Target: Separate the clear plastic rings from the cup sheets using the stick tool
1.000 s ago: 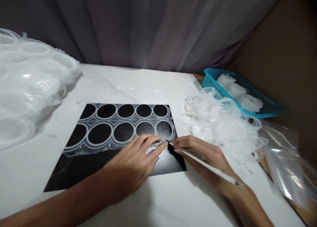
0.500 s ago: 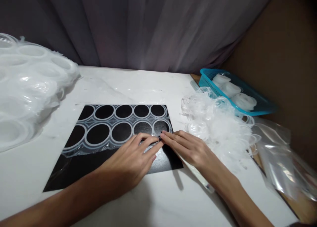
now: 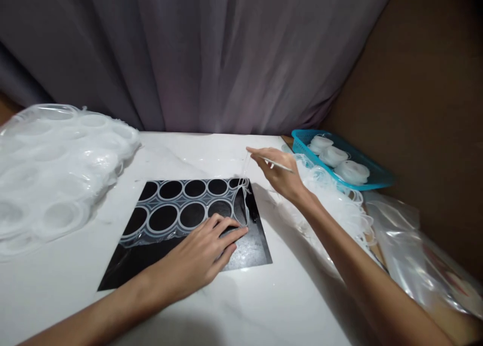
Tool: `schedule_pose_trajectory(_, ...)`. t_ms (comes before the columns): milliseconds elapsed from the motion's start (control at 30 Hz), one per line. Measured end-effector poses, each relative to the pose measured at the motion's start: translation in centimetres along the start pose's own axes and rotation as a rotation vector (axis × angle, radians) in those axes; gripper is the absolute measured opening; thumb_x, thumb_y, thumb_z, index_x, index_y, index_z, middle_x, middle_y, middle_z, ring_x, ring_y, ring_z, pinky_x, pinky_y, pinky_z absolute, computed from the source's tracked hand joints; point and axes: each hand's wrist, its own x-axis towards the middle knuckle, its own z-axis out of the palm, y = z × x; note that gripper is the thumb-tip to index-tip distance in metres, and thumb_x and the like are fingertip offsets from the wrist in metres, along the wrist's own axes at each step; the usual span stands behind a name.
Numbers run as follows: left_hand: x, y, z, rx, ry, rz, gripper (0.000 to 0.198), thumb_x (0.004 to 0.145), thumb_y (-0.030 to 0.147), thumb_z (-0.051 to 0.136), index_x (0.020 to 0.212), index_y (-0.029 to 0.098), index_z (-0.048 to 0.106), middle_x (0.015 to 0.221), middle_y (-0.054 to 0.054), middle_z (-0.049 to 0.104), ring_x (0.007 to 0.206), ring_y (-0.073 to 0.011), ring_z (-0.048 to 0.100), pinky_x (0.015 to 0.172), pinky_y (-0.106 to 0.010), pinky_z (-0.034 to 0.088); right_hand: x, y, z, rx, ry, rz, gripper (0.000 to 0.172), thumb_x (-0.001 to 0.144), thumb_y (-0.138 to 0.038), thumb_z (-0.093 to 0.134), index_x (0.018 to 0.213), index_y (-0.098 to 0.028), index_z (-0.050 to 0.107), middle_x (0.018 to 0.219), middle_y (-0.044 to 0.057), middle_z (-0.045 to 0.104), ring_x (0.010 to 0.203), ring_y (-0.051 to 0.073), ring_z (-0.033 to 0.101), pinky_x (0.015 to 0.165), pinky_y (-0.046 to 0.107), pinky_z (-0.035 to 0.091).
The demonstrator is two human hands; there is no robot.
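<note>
A clear plastic sheet with two rows of round rings lies on a black mat on the white table. My left hand lies flat on the sheet's near right edge, fingers spread and pressing it down. My right hand is raised above the mat's far right corner. It pinches a thin clear plastic ring strip that still hangs from the sheet, and it also holds a slim pen-like tool.
A stack of clear moulded sheets fills the left of the table. A heap of loose clear rings lies to the right, with a blue basket of white rolls behind it. Plastic bags lie at the far right. A grey curtain hangs behind.
My right hand has risen from the sheet's near right corner, up and away, pulling a ring strip off the sheet. My left hand stayed pressed down. The camera has tilted up.
</note>
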Motion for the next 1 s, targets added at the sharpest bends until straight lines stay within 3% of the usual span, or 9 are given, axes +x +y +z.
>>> schedule_pose_trajectory(100, -0.2, 0.3, 0.4, 0.071, 0.034, 0.026, 0.052, 0.108, 0.018, 0.045, 0.159, 0.023, 0.039, 0.146, -0.008, 0.058, 0.131, -0.0233, 0.053, 0.111, -0.046, 0.050, 2.1, 0.4, -0.5, 0.046, 0.133, 0.102, 0.031, 0.107, -0.037, 0.055, 0.126, -0.025, 0.077, 0.117, 0.008, 0.080, 0.082, 0.022, 0.074, 0.076, 0.039, 0.059)
schedule_pose_trajectory(200, -0.9, 0.7, 0.7, 0.160, 0.023, 0.045, 0.060, 0.105, 0.010, 0.041, 0.163, 0.018, 0.029, 0.155, -0.011, 0.052, 0.143, -0.0240, 0.047, 0.114, -0.043, 0.048, 1.4, -0.4, -0.9, 0.115, 0.208, 0.174, 0.035, 0.104, -0.042, 0.058, 0.124, -0.021, 0.077, 0.115, 0.010, 0.080, 0.067, 0.018, 0.070, 0.065, 0.036, 0.057)
schedule_pose_trajectory(333, -2.4, 1.0, 0.4, 0.240, 0.066, 0.069, 0.060, 0.106, 0.013, 0.040, 0.164, 0.011, 0.024, 0.162, -0.013, 0.047, 0.149, -0.0239, 0.043, 0.120, -0.041, 0.042, -3.2, -3.0, 0.1, 0.190, 0.021, 0.201, 0.030, 0.105, -0.040, 0.059, 0.122, -0.021, 0.073, 0.115, 0.009, 0.079, 0.074, 0.018, 0.072, 0.067, 0.034, 0.058)
schedule_pose_trajectory(467, -3.7, 0.5, 0.8, 0.341, 0.156, -0.001, 0.049, 0.109, 0.026, 0.043, 0.154, 0.007, 0.042, 0.150, -0.017, 0.058, 0.139, -0.0297, 0.055, 0.112, -0.045, 0.050, -6.7, -5.2, 0.8, 0.314, -0.219, 0.226, 0.022, 0.105, -0.037, 0.060, 0.111, -0.022, 0.075, 0.104, 0.007, 0.079, 0.088, 0.022, 0.073, 0.076, 0.037, 0.059)
schedule_pose_trajectory(600, -4.0, 0.2, 2.1, 0.392, 0.266, -0.028, 0.045, 0.108, 0.026, 0.044, 0.145, 0.002, 0.052, 0.141, -0.019, 0.064, 0.131, -0.0313, 0.061, 0.109, -0.045, 0.053, -6.7, -6.2, 0.3, 0.420, -0.374, 0.243, 0.021, 0.104, -0.037, 0.062, 0.110, -0.025, 0.077, 0.113, 0.006, 0.078, 0.103, 0.023, 0.073, 0.088, 0.038, 0.059)
schedule_pose_trajectory(700, -4.1, 0.4, 2.4, 0.374, 0.325, -0.062, 0.046, 0.107, 0.025, 0.045, 0.145, 0.001, 0.054, 0.140, -0.020, 0.065, 0.129, -0.0312, 0.061, 0.109, -0.045, 0.051, -6.5, -6.5, 0.2, 0.459, -0.438, 0.237, 0.019, 0.104, -0.036, 0.062, 0.109, -0.026, 0.078, 0.112, 0.005, 0.078, 0.102, 0.022, 0.073, 0.088, 0.036, 0.059)
schedule_pose_trajectory(1000, -4.1, 0.7, 1.6, 0.285, 0.275, -0.129, 0.046, 0.106, 0.027, 0.046, 0.146, 0.006, 0.056, 0.138, -0.015, 0.066, 0.128, -0.0294, 0.060, 0.110, -0.044, 0.046, -7.0, -7.1, 1.3, 0.525, -0.534, 0.217, 0.016, 0.103, -0.034, 0.065, 0.110, -0.026, 0.076, 0.108, 0.004, 0.077, 0.100, 0.021, 0.072, 0.089, 0.034, 0.057)
